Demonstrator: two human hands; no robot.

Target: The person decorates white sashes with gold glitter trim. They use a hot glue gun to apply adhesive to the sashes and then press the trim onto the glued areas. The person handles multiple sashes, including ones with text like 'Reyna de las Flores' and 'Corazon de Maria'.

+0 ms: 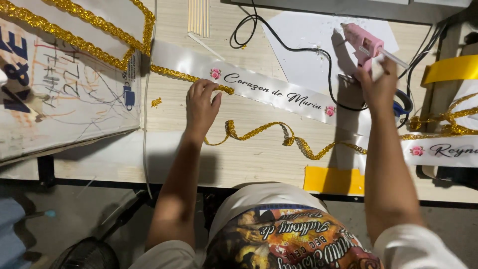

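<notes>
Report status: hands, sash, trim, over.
Left hand pressing gold glitter trim onto white sash edge. Right hand gripping pink glue gun above the sash. Loose trim curls below; black cord crosses the sash.

A large flat white cardboard sign with blue block lettering, a small blue printed figure and scribbled pen marks lies tilted at the table's left end, gold glitter trim draped across its upper part.

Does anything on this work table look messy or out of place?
A little. A loose scrap of gold trim lies alone on the table, left of the left hand. The unattached gold trim below the white sash curls and twists.
</notes>
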